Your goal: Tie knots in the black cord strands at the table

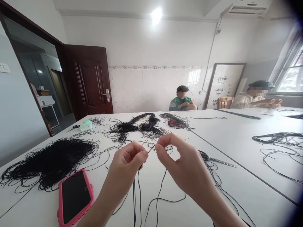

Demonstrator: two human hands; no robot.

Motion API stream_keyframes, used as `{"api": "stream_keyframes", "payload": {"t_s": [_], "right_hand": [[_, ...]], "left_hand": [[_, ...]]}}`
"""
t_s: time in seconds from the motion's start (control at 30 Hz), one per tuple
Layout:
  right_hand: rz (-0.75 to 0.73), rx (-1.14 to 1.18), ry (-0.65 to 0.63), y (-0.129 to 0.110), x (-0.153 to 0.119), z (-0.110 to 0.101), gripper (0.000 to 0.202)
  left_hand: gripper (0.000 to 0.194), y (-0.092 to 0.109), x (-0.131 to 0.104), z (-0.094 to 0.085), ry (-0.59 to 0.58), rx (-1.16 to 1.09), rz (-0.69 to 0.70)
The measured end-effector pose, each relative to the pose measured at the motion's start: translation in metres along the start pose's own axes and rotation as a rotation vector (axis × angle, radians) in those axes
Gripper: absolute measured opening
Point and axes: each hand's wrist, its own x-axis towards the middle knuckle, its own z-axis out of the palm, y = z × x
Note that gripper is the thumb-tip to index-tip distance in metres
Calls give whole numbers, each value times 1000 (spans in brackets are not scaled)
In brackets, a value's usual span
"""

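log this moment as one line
left hand: pinching black cord | right hand: pinching black cord | left side: pink-framed tablet | right side: scissors

Both hands (pixel 127 162) (pixel 186 162) and forearms (pixel 104 198) are bare.

Framed panel (pixel 233 72) standing at the far wall (pixel 137 47), bearing brush-style writing. Large dark characters (pixel 221 90), apparently Chinese, run in a column down the panel's pale face; a line of smaller characters (pixel 228 90) lies just to their right in the view. Both are too small and blurred to read with certainty; no other lettering is legible.
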Motion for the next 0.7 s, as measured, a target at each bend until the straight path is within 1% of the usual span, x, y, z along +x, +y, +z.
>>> {"api": "stream_keyframes", "payload": {"t_s": [0.07,0.17,0.23,0.3,0.33,0.4,0.47,0.53,0.6,0.7], "right_hand": [[-28,15,20,0,-1,-2,14],[-83,139,-54,1,1,-11,18],[-117,232,-102,3,3,-15,24],[-138,320,-160,4,5,-16,23],[-143,387,-217,4,6,-15,22],[-133,572,-390,3,6,-11,20],[-81,757,-527,0,4,-8,19],[-16,876,-558,-2,2,-5,14],[50,950,-540,-5,0,-3,11],[134,1021,-516,-7,-2,0,11]], "left_hand": [[24,1,-1,-2,-3,36,36],[22,2,-3,-4,-34,55,189],[21,1,-4,-6,-99,-14,299],[20,0,-6,-6,-189,-117,353],[19,-1,-7,-6,-233,-162,360],[14,-2,-8,-5,-298,-242,361],[10,-3,-8,-3,-316,-330,341],[10,-2,-9,-1,-279,-407,304],[12,-2,-10,1,-231,-451,276],[10,-3,-10,2,-228,-443,256]]}}
